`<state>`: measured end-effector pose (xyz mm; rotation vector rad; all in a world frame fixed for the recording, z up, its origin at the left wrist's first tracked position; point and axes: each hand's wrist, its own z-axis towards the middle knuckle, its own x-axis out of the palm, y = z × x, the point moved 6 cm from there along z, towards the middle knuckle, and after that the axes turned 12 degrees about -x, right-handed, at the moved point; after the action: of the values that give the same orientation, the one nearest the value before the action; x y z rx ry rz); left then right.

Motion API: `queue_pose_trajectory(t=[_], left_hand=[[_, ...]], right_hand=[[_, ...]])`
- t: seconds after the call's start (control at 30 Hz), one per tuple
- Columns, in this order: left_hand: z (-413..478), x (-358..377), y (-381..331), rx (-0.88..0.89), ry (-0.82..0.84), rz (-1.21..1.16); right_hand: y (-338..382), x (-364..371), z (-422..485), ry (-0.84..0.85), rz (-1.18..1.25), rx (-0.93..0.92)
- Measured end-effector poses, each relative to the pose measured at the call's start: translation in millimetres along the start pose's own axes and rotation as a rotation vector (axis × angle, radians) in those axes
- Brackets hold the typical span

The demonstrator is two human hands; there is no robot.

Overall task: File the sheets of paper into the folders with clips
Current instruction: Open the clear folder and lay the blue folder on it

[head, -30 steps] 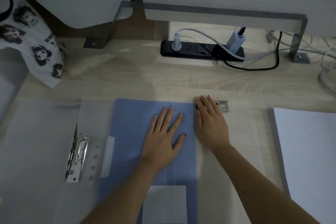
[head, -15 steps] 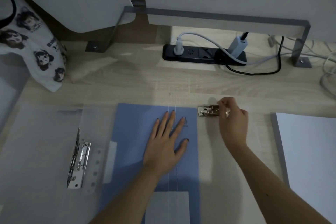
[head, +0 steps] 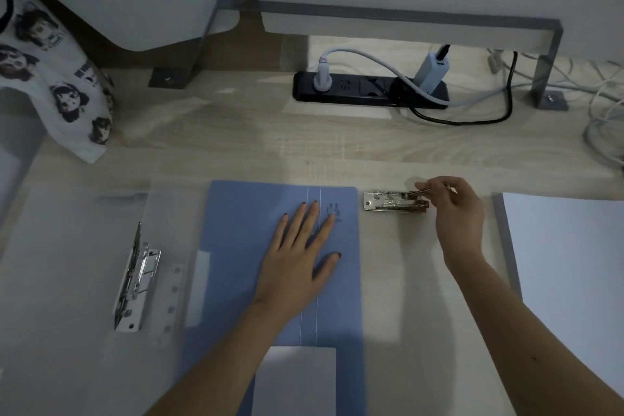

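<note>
Single head-worn view, close above the desk [head: 236, 152], facing forward and down

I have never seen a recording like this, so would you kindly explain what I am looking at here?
There is no machine: a person wears a camera on the head, looking down at their own bare hands on a wooden desk. The left hand lies flat on a blue folder. The right hand pinches the lever of a metal clip on the open folder's right side. To the left lies a clear folder with its own clip; to the right, a stack of white paper. A power strip sits at the back.
</note>
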<state>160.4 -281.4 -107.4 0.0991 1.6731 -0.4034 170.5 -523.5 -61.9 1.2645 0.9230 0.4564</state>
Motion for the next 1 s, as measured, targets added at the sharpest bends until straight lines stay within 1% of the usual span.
queue_pose_trajectory(t=[0.3,0.53,0.67,0.77,0.9,0.97,1.0], left_hand=[[-5.5,2.0,0.5,-0.037,0.005,0.023],[-3.6,4.8,-5.0,-0.109,-0.015,0.017],[-3.1,5.9,-5.2,-0.150,-0.012,-0.007],[-3.0,3.7,-6.2,-0.150,0.000,-0.018],[-2.6,3.3,-7.8,-0.165,0.026,-0.040],[-3.7,-3.0,-12.9,-0.233,0.021,-0.108],[-4.9,-7.3,-16.5,-0.290,0.023,-0.182]], right_hand=[[-6.3,-3.5,5.1,0.030,-0.036,-0.017],[-15.2,-2.5,15.7,0.047,0.076,0.036],[-33.7,-10.1,18.6,0.018,-0.098,0.064],[-35.1,-15.4,20.4,0.038,-0.110,0.071],[-22.1,-41.6,11.2,0.077,-0.072,0.107],[-14.9,-67.2,1.1,0.112,-0.098,0.110],[-12.2,-81.9,-4.8,0.125,-0.112,0.111]])
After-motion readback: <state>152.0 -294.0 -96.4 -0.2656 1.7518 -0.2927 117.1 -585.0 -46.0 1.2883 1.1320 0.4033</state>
